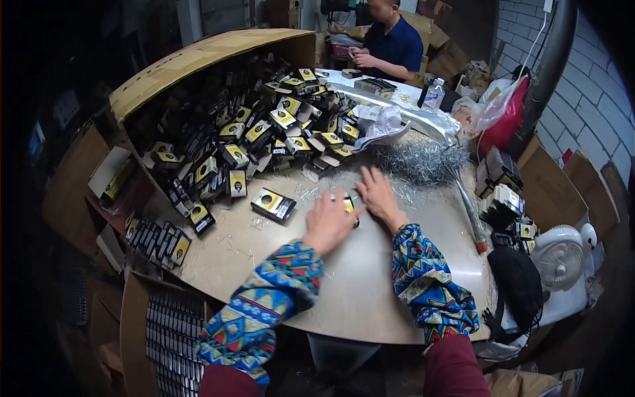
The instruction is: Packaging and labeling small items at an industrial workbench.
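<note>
while the left hand (327,223) has its grip clamped on a small black and yellow box (348,206) on the surface (370,278), the right hand (378,193) lies flat and open just beside; a careless elbow might knock the box pile (264,139) down.

Small black-and-yellow box (348,206), centre of frame, under my hands.

It lies flat on the round table, mostly covered by my left hand (329,223); my right hand (378,194) rests just beside it. Only a yellow-faced corner and a dark edge show.
</note>
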A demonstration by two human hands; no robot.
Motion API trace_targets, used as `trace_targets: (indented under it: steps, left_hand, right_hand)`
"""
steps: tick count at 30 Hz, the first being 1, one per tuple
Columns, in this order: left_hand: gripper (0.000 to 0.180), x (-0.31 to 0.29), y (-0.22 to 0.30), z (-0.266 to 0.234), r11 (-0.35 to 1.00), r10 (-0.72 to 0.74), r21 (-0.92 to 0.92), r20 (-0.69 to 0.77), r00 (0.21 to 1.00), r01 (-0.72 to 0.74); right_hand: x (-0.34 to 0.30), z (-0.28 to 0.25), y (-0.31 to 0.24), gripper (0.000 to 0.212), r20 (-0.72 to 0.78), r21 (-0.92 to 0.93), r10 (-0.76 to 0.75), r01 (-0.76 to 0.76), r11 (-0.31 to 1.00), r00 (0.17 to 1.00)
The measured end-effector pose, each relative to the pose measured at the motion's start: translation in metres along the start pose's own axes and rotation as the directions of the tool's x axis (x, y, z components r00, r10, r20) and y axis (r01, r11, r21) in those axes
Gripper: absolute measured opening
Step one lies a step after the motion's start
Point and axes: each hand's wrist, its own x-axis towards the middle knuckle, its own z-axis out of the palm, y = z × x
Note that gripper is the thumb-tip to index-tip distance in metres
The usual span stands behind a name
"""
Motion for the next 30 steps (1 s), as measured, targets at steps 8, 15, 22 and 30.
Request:
trace_targets:
  steps: [8, 15, 22, 30]
  left_hand:
    - [0.062, -0.024, -0.055, -0.023, 0.979, 0.116, 0.159, 0.055, 0.992, -0.124]
    - [0.075, -0.045, -0.085, -0.061, 0.993, 0.115, -0.04, 0.065, 0.991, -0.113]
    - [0.076, -0.106, -0.089, -0.077, 0.983, 0.115, -0.161, 0.138, 0.984, -0.092]
    - [0.076, -0.191, -0.067, -0.063, 0.307, -0.011, -0.852, 0.441, 0.897, 0.423]
  right_hand:
    - [0.036, 0.023, -0.06, 0.06, 0.184, -0.015, -0.261, 0.268, 0.963, 0.948]
    - [-0.029, -0.014, -0.077, 0.052, 0.315, 0.129, -0.453, 0.435, 0.891, 0.834]
    - [-0.13, -0.072, -0.075, 0.052, 0.416, 0.161, -0.39, 0.356, 0.921, 0.821]
    - [-0.1, -0.056, -0.058, 0.045, 0.199, 0.183, -0.19, 0.154, 0.971, 0.962]
